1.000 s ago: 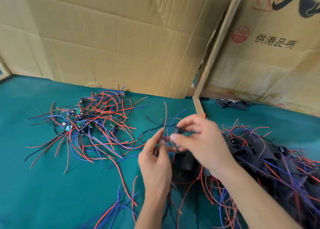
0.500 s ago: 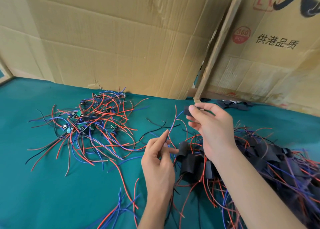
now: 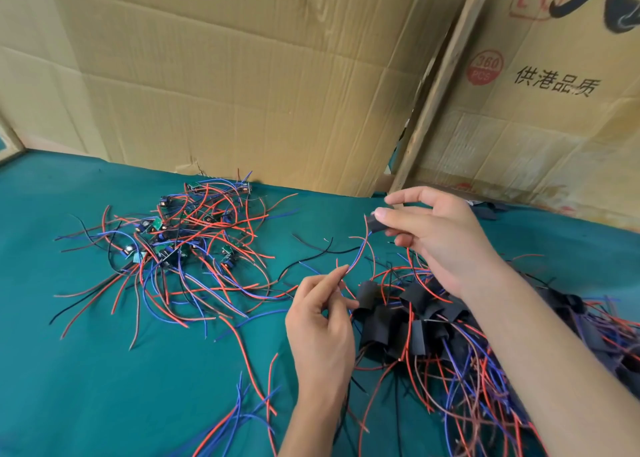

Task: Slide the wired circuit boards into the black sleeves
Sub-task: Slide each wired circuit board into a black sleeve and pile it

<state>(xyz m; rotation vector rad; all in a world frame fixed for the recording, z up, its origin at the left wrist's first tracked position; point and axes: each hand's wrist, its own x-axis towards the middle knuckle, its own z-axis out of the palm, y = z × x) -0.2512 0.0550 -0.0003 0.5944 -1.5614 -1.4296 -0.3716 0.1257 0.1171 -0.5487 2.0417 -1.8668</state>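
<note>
My right hand [image 3: 440, 235] pinches a black sleeve [image 3: 375, 225] between thumb and fingers, held above the table at centre right. Red and blue wires [image 3: 358, 257] run down out of the sleeve to my left hand [image 3: 320, 321], which pinches their ends between thumb and forefinger. The circuit board inside the sleeve is hidden. A tangle of bare circuit boards [image 3: 166, 245] with red, blue and black wires lies at the left. A heap of sleeved boards [image 3: 415, 314] lies under my right forearm.
The table wears a teal cloth [image 3: 86, 370]. Cardboard sheets [image 3: 242, 75] stand upright along the back, with a wooden strip [image 3: 433, 86] between them. Loose black sleeves [image 3: 491, 210] lie at the back right. More loose wires [image 3: 239, 415] lie at the near edge.
My right hand has lifted the sleeve up and away from my left hand, drawing the wires out taut between them. The left hand has stayed low, holding the wire ends.
</note>
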